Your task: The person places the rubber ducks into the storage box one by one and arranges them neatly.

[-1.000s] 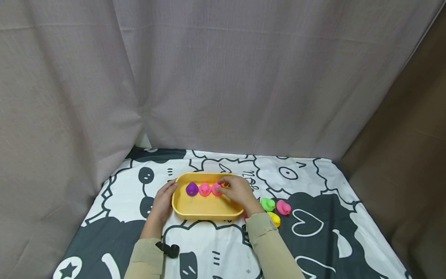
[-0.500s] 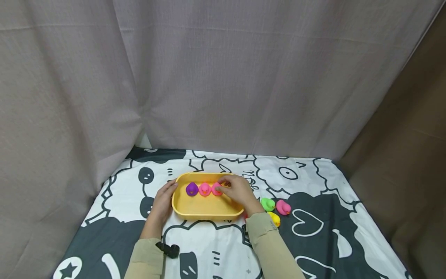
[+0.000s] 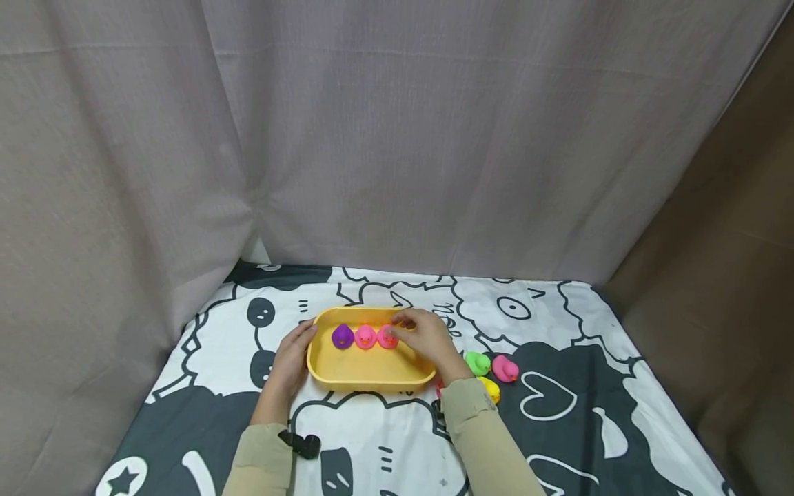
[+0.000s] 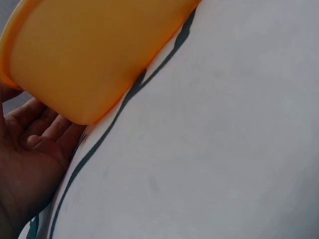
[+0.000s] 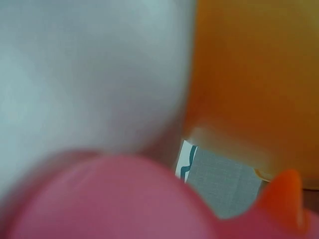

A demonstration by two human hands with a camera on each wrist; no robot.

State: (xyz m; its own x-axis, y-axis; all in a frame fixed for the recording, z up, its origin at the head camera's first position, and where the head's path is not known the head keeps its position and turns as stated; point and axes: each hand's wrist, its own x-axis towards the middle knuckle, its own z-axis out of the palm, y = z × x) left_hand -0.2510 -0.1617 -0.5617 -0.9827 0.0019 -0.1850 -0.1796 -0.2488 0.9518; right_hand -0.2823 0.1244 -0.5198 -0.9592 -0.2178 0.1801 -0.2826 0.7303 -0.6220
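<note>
Yellow plastic tray on a black-and-white printed cloth; all places given relative to the tray. Inside, toward its far side, a close row of three toy ducks: purple duck on the left, pink duck in the middle, second pink duck on the right. Of the two hands, left hand grips the tray's left end; right hand reaches over the tray's right side, thumb and finger pinching the second pink duck. Outside, right of the tray: green duck, third pink duck beyond it, yellow duck nearer the person, partly behind the sleeve. Grey curtain behind the tray.
</note>
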